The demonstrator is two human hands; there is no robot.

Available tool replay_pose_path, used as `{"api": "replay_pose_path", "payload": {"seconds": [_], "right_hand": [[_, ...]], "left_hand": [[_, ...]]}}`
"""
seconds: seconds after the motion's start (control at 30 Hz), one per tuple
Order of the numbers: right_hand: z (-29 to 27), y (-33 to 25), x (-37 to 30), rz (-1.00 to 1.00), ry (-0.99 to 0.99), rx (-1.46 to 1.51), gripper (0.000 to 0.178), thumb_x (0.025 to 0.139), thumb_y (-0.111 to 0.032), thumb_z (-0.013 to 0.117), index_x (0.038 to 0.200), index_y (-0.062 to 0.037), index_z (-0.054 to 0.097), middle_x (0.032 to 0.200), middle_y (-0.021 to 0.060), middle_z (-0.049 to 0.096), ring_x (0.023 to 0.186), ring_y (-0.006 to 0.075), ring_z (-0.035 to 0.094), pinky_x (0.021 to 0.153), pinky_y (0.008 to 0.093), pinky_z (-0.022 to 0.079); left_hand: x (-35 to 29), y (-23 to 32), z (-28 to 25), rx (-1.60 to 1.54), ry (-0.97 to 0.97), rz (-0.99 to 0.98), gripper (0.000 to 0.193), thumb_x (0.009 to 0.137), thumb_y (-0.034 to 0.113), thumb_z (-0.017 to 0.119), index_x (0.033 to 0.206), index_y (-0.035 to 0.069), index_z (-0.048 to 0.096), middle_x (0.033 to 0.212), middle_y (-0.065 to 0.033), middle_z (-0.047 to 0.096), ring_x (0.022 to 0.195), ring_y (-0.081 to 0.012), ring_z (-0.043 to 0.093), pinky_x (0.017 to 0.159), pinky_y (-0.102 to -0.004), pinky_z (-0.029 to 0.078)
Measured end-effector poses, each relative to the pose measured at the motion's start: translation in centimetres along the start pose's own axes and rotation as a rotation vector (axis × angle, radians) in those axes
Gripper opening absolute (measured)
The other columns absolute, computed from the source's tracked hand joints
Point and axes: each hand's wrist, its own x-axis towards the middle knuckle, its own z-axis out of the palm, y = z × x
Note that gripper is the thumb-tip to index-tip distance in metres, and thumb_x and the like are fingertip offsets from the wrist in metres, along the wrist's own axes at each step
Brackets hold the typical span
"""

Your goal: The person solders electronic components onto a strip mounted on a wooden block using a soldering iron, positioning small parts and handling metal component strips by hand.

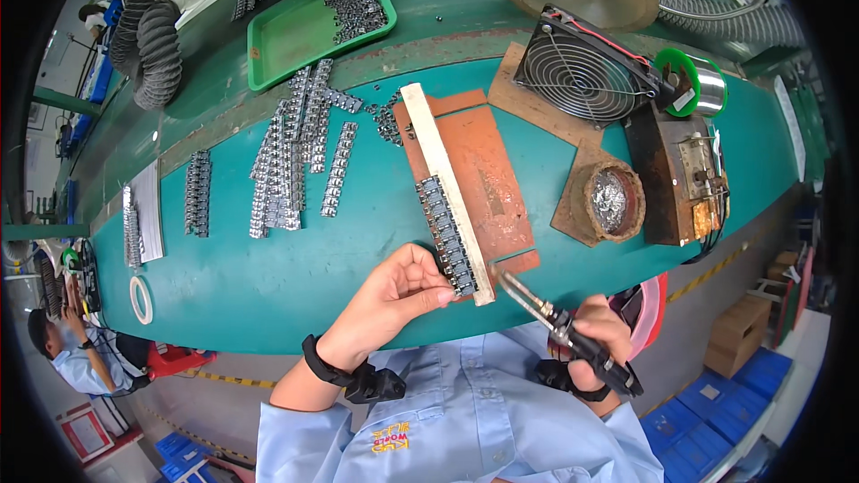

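My left hand [383, 300] is at the near end of a strip of small dark-and-metal electronic parts [444, 234], its fingers curled and its thumb and fingertips closed on that end. The strip lies along the left side of a pale wooden bar [447, 188], which rests at a slant on a reddish-brown board [494, 183]. In my right hand [603, 338] is a black-handled soldering iron [557, 322], fingers wrapped round its grip. Its metal tip points up and left, just right of the bar's near end and apart from the strip.
Several similar strips [291, 152] lie to the left. Behind them stands a green tray [286, 45] of small loose parts. At the right are a black fan [586, 72], a solder wire spool [707, 89], a pot of shiny metal [610, 201] and a rusty box [658, 179].
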Motion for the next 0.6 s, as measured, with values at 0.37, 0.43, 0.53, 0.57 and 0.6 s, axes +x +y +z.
{"api": "replay_pose_path", "payload": {"seconds": [0.37, 0.43, 0.53, 0.57, 0.6], "right_hand": [[0.37, -1.02, 0.73, -0.014, -0.166, -0.093, 0.031, 0.071, -0.029, 0.067, 0.085, -0.0026, 0.061, 0.06, 0.0043, 0.058, 0.05, 0.0171, 0.054, 0.055, 0.0292, 0.04], [0.44, -1.0, 0.77, -0.008, -0.174, -0.096, 0.03, 0.071, -0.028, 0.067, 0.085, -0.0026, 0.061, 0.061, 0.0044, 0.058, 0.05, 0.0172, 0.053, 0.054, 0.0292, 0.04], [0.57, -0.91, 0.74, -0.013, -0.168, -0.087, 0.03, 0.071, -0.028, 0.067, 0.085, -0.0027, 0.061, 0.061, 0.0044, 0.058, 0.05, 0.0172, 0.053, 0.054, 0.0292, 0.04], [0.59, -0.91, 0.77, -0.013, -0.17, -0.087, 0.03, 0.071, -0.028, 0.067, 0.085, -0.0027, 0.061, 0.061, 0.0044, 0.058, 0.05, 0.0172, 0.053, 0.054, 0.0292, 0.04], [0.63, -0.91, 0.79, -0.013, -0.171, -0.087, 0.03, 0.071, -0.028, 0.067, 0.085, -0.0027, 0.061, 0.061, 0.0044, 0.058, 0.05, 0.0172, 0.053, 0.054, 0.0292, 0.04]], "left_hand": [[0.31, -0.51, -0.19, -0.077, -0.027, 0.036, 0.02, 0.081, -0.002, 0.059, 0.09, 0.007, 0.043, 0.082, -0.004, 0.058, 0.079, -0.0092, 0.056, 0.071, -0.0216, 0.045], [0.3, -0.54, -0.2, -0.073, -0.029, 0.035, 0.02, 0.081, -0.002, 0.058, 0.09, 0.007, 0.043, 0.082, -0.0042, 0.058, 0.079, -0.0092, 0.056, 0.071, -0.0216, 0.045], [0.3, -0.64, -0.25, -0.074, -0.031, 0.039, 0.019, 0.081, -0.002, 0.058, 0.09, 0.007, 0.043, 0.083, -0.0045, 0.058, 0.079, -0.0091, 0.056, 0.071, -0.0215, 0.045], [0.29, -0.67, -0.26, -0.075, -0.031, 0.043, 0.019, 0.081, -0.002, 0.058, 0.09, 0.007, 0.043, 0.083, -0.0046, 0.058, 0.079, -0.0091, 0.056, 0.071, -0.0215, 0.045], [0.29, -0.7, -0.29, -0.075, -0.031, 0.048, 0.019, 0.081, -0.002, 0.058, 0.09, 0.007, 0.043, 0.083, -0.0047, 0.058, 0.079, -0.0091, 0.056, 0.071, -0.0214, 0.044]]}}
